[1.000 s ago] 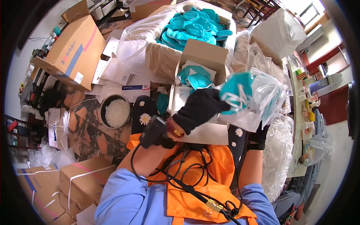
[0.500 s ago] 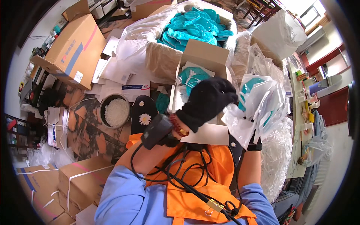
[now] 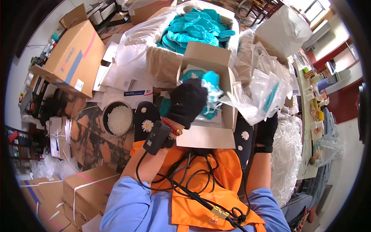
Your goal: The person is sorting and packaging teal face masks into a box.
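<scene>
Gloves hide both grips: left hand (image 3: 188, 102) clamps a teal piece (image 3: 211, 87) over the open box (image 3: 206, 116); right hand (image 3: 267, 129) pinches a clear bag (image 3: 259, 96), which looks likely to slip.

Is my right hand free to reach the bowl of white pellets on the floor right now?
Probably not: the right hand grips a clear plastic bag, and the bowl sits far to the left, beyond the left hand and small carton.
</scene>
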`<state>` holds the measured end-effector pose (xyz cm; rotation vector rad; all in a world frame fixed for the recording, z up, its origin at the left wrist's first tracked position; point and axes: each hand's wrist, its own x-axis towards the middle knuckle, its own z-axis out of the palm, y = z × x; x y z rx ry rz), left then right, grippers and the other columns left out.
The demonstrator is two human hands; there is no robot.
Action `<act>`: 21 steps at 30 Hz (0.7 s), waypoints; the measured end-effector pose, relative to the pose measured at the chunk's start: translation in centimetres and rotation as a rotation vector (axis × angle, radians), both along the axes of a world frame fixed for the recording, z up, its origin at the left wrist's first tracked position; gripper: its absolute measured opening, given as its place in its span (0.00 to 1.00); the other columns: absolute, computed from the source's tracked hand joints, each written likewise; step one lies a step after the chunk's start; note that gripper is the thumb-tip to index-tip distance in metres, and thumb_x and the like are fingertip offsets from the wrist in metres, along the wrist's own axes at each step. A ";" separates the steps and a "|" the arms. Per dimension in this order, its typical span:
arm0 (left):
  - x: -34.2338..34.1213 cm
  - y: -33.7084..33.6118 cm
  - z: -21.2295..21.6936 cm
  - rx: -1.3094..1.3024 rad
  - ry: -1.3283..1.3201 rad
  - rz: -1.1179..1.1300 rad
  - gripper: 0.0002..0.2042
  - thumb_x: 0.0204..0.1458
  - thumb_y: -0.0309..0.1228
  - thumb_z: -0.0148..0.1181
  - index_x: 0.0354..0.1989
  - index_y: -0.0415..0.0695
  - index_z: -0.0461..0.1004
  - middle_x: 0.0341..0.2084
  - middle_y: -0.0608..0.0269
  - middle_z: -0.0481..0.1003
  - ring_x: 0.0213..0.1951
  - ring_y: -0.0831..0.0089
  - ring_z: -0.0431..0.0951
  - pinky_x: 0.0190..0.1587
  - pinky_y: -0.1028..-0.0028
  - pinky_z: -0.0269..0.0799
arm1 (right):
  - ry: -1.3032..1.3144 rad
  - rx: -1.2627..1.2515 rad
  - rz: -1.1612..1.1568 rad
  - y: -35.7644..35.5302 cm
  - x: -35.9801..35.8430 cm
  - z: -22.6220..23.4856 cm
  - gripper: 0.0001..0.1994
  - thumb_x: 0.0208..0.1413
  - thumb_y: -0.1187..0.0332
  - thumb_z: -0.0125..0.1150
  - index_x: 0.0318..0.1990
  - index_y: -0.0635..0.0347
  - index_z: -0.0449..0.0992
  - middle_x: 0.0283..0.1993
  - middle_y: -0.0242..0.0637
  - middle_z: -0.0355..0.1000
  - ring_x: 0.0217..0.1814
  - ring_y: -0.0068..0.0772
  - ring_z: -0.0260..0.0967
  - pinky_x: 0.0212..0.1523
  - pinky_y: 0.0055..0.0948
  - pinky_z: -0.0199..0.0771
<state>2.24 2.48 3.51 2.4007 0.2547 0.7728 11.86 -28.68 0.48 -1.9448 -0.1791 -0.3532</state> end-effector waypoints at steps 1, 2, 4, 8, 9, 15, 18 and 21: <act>0.1 0.5 -0.6 0.150 0.024 0.021 0.11 0.50 0.40 0.60 0.28 0.45 0.74 0.31 0.54 0.75 0.33 0.52 0.77 0.33 0.59 0.73 | -0.063 -0.197 -0.042 0.0 0.0 0.4 0.20 0.62 0.67 0.54 0.60 0.62 0.66 0.51 0.38 0.72 0.51 0.35 0.71 0.48 0.32 0.72; 0.0 -0.1 0.1 0.125 0.122 0.169 0.12 0.50 0.35 0.62 0.40 0.43 0.74 0.36 0.53 0.77 0.39 0.54 0.77 0.41 0.61 0.73 | -0.070 -0.141 -0.008 -0.5 0.4 0.1 0.20 0.62 0.67 0.53 0.60 0.63 0.66 0.51 0.39 0.72 0.51 0.35 0.70 0.48 0.32 0.72; -0.1 -0.9 2.5 0.015 -0.156 0.034 0.11 0.50 0.33 0.63 0.40 0.43 0.75 0.35 0.56 0.77 0.38 0.58 0.78 0.39 0.65 0.74 | -0.083 -0.023 0.059 -1.6 1.2 -1.4 0.19 0.63 0.66 0.51 0.60 0.64 0.65 0.52 0.41 0.73 0.52 0.34 0.70 0.49 0.31 0.71; -1.5 -5.1 6.6 -0.552 -0.301 -0.363 0.07 0.47 0.23 0.67 0.34 0.42 0.78 0.29 0.66 0.77 0.30 0.80 0.76 0.32 0.80 0.71 | 0.250 0.819 0.272 2.7 -0.8 1.3 0.21 0.66 0.67 0.47 0.63 0.64 0.61 0.58 0.38 0.67 0.56 0.30 0.66 0.55 0.30 0.68; -2.0 -6.2 7.6 -0.602 -0.224 -0.400 0.05 0.47 0.25 0.66 0.34 0.42 0.79 0.30 0.64 0.78 0.31 0.76 0.78 0.34 0.78 0.73 | 0.179 0.572 0.210 2.6 -1.2 1.2 0.20 0.65 0.67 0.47 0.63 0.64 0.62 0.57 0.38 0.67 0.55 0.29 0.66 0.54 0.30 0.68; -2.1 -7.8 5.7 -0.405 -0.199 -0.340 0.10 0.47 0.31 0.67 0.37 0.42 0.79 0.33 0.59 0.78 0.34 0.65 0.80 0.36 0.71 0.75 | 0.079 0.507 0.185 1.9 -1.9 -0.9 0.16 0.65 0.66 0.47 0.57 0.63 0.67 0.47 0.35 0.70 0.48 0.28 0.68 0.49 0.28 0.70; -2.2 -7.3 6.0 -0.337 -0.184 -0.303 0.12 0.46 0.30 0.66 0.39 0.42 0.78 0.34 0.58 0.78 0.34 0.65 0.80 0.36 0.70 0.75 | 0.264 0.668 0.087 4.0 -1.9 1.9 0.20 0.66 0.58 0.48 0.55 0.65 0.70 0.46 0.33 0.71 0.46 0.24 0.68 0.45 0.25 0.70; -1.7 -7.4 4.8 -0.297 -0.212 -0.271 0.12 0.46 0.29 0.64 0.40 0.42 0.78 0.35 0.57 0.77 0.34 0.61 0.80 0.37 0.69 0.75 | 0.220 0.645 0.034 5.5 -2.7 3.3 0.21 0.65 0.56 0.51 0.54 0.66 0.71 0.45 0.33 0.71 0.45 0.22 0.68 0.43 0.23 0.69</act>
